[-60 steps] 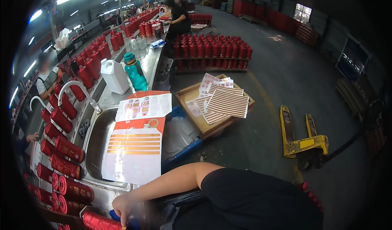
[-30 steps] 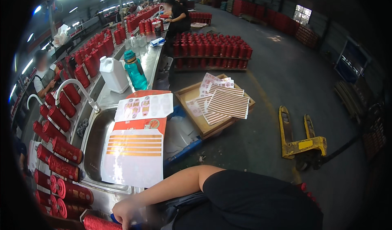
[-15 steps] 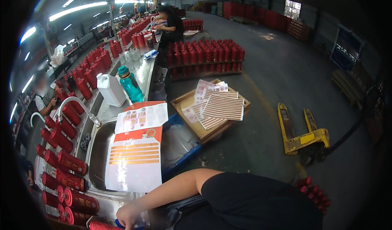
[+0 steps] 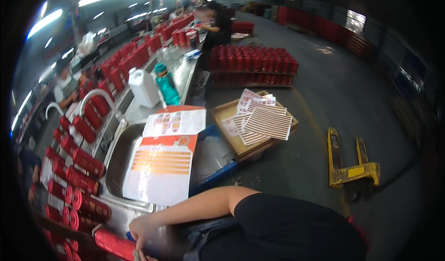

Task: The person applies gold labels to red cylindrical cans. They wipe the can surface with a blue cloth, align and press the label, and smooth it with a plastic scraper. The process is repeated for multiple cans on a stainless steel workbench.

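A red bottle (image 4: 116,244) with a patterned surface lies tilted at the lower edge, beside the metal sink. The fingers of my left hand (image 4: 140,256) show at the lower edge, closed on the bottle's near end; the rest of that hand is out of view. My right hand (image 4: 143,229) is bent down over that end, fingers curled and blurred. Something blue shows at its fingers, too small and smeared to name. Just beyond, a printed sheet with orange strips (image 4: 160,168) lies over the sink (image 4: 116,168).
Rows of red bottles (image 4: 83,180) line the bench's left, near a white tap (image 4: 99,94). Behind the sink stand a white jug (image 4: 143,88) and teal bottle (image 4: 167,87). A wooden tray (image 4: 227,110) holds striped sheets. A yellow pallet jack (image 4: 352,173) stands right.
The view has turned, so the scene sits further right. More of the red bottle shows above the lower edge, and my left fingers have come into view on it.
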Demonstrator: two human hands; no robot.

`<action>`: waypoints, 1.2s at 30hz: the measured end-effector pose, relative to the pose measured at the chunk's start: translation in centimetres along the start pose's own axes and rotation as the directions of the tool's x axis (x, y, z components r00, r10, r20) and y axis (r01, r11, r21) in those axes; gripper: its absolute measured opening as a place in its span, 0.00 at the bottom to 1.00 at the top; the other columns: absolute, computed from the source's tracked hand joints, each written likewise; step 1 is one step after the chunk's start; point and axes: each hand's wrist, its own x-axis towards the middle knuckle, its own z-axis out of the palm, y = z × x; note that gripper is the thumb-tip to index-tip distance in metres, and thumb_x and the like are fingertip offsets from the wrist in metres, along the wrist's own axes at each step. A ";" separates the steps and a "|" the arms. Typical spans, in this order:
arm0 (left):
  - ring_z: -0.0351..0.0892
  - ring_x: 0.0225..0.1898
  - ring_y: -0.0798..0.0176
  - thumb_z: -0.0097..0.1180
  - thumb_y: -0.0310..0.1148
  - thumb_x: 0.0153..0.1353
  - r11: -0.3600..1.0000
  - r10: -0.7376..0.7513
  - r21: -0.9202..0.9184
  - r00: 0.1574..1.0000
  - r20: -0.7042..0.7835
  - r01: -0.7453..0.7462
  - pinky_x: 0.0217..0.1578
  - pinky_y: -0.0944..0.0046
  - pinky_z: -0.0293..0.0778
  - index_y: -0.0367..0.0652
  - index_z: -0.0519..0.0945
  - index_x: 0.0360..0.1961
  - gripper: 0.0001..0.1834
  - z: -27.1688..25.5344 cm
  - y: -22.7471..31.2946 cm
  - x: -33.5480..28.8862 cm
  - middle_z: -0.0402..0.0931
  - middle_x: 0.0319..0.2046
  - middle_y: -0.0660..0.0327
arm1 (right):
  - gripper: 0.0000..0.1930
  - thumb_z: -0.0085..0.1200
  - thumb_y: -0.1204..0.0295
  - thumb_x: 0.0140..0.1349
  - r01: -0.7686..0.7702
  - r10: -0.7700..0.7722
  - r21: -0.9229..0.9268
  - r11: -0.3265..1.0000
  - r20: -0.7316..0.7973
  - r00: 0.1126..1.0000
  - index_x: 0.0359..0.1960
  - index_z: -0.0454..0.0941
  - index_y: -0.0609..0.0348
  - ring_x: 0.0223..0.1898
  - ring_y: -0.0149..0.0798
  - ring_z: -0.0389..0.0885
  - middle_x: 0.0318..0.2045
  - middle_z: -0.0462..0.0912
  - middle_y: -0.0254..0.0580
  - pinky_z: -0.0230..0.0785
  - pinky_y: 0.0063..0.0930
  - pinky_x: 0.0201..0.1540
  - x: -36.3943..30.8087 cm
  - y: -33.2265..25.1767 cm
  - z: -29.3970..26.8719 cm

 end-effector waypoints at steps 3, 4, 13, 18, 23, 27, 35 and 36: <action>0.77 0.57 0.40 0.62 0.39 0.64 0.987 -0.038 0.159 0.999 0.037 0.032 0.65 0.46 0.68 0.32 0.77 0.63 0.30 3.2 -5.5 -3.4 0.80 0.59 0.48 | 0.29 0.68 0.40 0.54 -0.009 0.011 -0.028 1.000 0.062 0.998 0.22 0.86 0.59 0.21 0.36 0.80 0.17 0.82 0.43 0.71 0.38 0.26 0.8 0.6 -0.2; 0.72 0.62 0.40 0.63 0.38 0.64 0.973 -0.135 0.201 0.987 0.091 0.115 0.67 0.45 0.63 0.34 0.76 0.65 0.31 2.1 -4.9 -2.2 0.76 0.64 0.48 | 0.29 0.68 0.39 0.56 0.065 -0.080 0.159 0.985 0.092 0.993 0.24 0.87 0.58 0.20 0.35 0.78 0.16 0.81 0.42 0.70 0.37 0.26 1.6 0.7 0.5; 0.63 0.73 0.37 0.76 0.34 0.52 0.894 -0.433 -0.029 0.879 0.200 0.447 0.71 0.48 0.62 0.31 0.67 0.71 0.47 1.4 -5.0 -1.5 0.63 0.72 0.42 | 0.14 0.71 0.61 0.63 -0.220 0.130 0.321 0.921 0.280 0.951 0.30 0.87 0.61 0.26 0.22 0.73 0.22 0.79 0.27 0.66 0.22 0.31 0.6 -0.2 -1.8; 0.63 0.73 0.36 0.76 0.32 0.49 0.877 -0.470 -0.006 0.860 0.202 0.481 0.70 0.47 0.64 0.31 0.68 0.71 0.47 1.1 -4.7 -1.7 0.64 0.72 0.42 | 0.08 0.70 0.70 0.62 -0.398 0.275 0.356 0.845 0.349 0.896 0.31 0.86 0.63 0.27 0.17 0.70 0.23 0.76 0.24 0.59 0.17 0.30 -0.1 -2.7 -4.0; 0.65 0.72 0.37 0.77 0.33 0.48 0.876 -0.473 -0.003 0.862 0.183 0.482 0.69 0.47 0.67 0.31 0.71 0.69 0.46 1.7 -4.7 -1.3 0.66 0.71 0.43 | 0.07 0.70 0.72 0.62 -0.345 0.247 0.362 0.866 0.291 0.925 0.31 0.87 0.63 0.26 0.18 0.66 0.25 0.74 0.25 0.56 0.18 0.29 -1.0 -2.3 -4.9; 0.67 0.72 0.37 0.78 0.33 0.47 0.869 -0.486 0.001 0.854 0.187 0.494 0.68 0.48 0.69 0.31 0.72 0.68 0.46 1.7 -4.8 -1.2 0.67 0.71 0.43 | 0.08 0.70 0.72 0.62 -0.335 0.241 0.383 0.861 0.272 0.931 0.30 0.87 0.64 0.25 0.19 0.65 0.25 0.73 0.25 0.55 0.18 0.29 -0.9 -2.2 -5.1; 0.70 0.70 0.38 0.81 0.37 0.45 0.860 -0.499 -0.033 0.853 0.154 0.509 0.68 0.48 0.70 0.30 0.73 0.67 0.48 2.1 -5.1 -1.7 0.69 0.69 0.41 | 0.09 0.70 0.70 0.63 -0.388 0.299 0.363 0.847 0.278 0.913 0.30 0.86 0.63 0.25 0.19 0.64 0.25 0.73 0.24 0.55 0.19 0.28 -0.3 -0.5 -3.8; 0.70 0.70 0.38 0.81 0.38 0.45 0.857 -0.502 -0.046 0.853 0.145 0.513 0.67 0.48 0.71 0.30 0.73 0.67 0.48 2.2 -5.2 -1.8 0.69 0.68 0.41 | 0.09 0.70 0.70 0.63 -0.395 0.304 0.355 0.847 0.285 0.909 0.29 0.86 0.63 0.25 0.19 0.64 0.25 0.73 0.24 0.55 0.19 0.28 -0.2 -0.3 -3.6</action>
